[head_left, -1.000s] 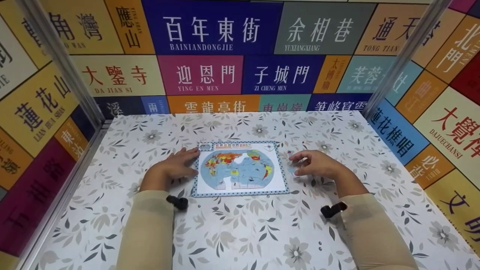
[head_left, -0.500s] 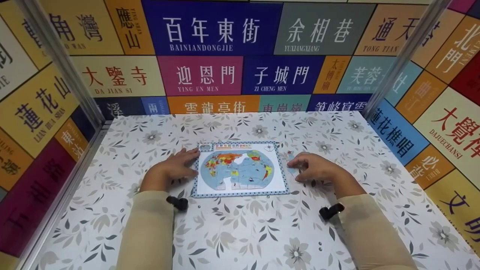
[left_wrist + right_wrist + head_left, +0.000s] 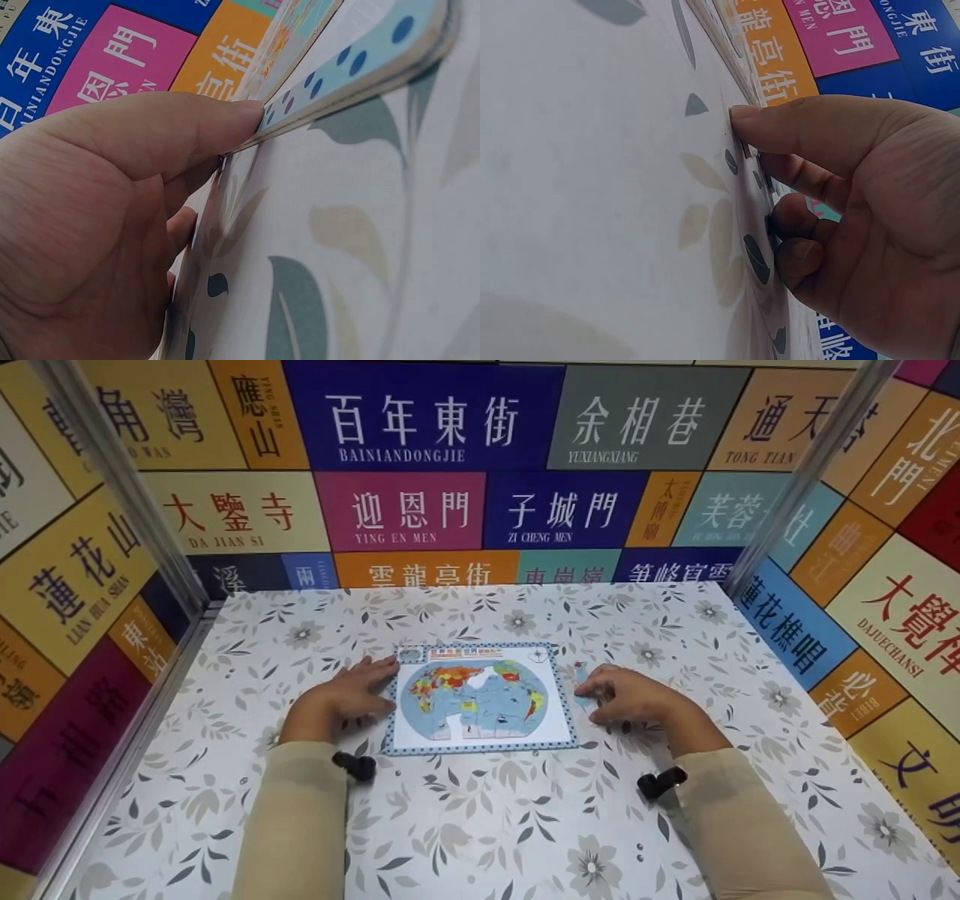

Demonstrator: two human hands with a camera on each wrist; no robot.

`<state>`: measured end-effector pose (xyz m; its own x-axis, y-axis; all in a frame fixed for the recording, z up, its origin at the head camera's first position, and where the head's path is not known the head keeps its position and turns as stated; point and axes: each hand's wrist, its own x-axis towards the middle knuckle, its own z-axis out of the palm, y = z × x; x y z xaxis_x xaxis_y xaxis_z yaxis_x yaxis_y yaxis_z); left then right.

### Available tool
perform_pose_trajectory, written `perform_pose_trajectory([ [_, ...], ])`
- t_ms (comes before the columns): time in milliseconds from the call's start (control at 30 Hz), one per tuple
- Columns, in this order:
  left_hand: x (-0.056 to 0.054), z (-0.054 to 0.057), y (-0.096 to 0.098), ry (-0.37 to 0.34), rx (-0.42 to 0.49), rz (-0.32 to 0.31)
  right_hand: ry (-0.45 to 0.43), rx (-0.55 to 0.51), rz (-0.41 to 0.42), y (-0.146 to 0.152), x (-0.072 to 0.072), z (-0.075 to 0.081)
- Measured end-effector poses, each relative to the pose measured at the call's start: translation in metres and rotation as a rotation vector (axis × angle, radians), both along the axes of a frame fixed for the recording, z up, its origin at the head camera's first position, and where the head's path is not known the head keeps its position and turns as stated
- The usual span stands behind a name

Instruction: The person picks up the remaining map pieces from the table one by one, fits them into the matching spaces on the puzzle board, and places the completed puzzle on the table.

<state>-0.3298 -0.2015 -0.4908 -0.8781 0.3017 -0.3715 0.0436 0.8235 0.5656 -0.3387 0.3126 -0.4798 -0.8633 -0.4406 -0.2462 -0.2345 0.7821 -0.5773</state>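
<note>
- Chinese-lettered panels [image 3: 424, 424] covered the walls across the top of the frame, beyond a white, leaf-patterned table [image 3: 480, 825].
- Dead centre lay a dotted-border puzzle board [image 3: 480, 748], white gaps showing at the upper middle and lower left of its world map.
- Left of centre, the left hand [image 3: 349, 690] lay relaxed and ungrasping, fingers spread against the board's edge.
- Right of centre, the right hand [image 3: 634, 694] pinched a loose puzzle piece [image 3: 583, 703] between thumb and forefinger, just beside the board.
</note>
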Motion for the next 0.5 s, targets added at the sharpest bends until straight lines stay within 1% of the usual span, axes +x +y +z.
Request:
perform_pose_trajectory([
  [133,0.0015,0.0012,0.0002,-0.023,0.018,0.029,0.013,0.010,-0.006,0.0004,0.0006,-0.0008],
  [367,0.0030,0.0021,0.0003,-0.032,0.016,0.042,-0.042,-0.038,-0.076,-0.0021,0.0017,0.0013],
  [500,0.0021,0.0014,0.0008,-0.041,0.016,0.050,-0.013,-0.028,-0.083,-0.0035,0.0021,0.0020],
])
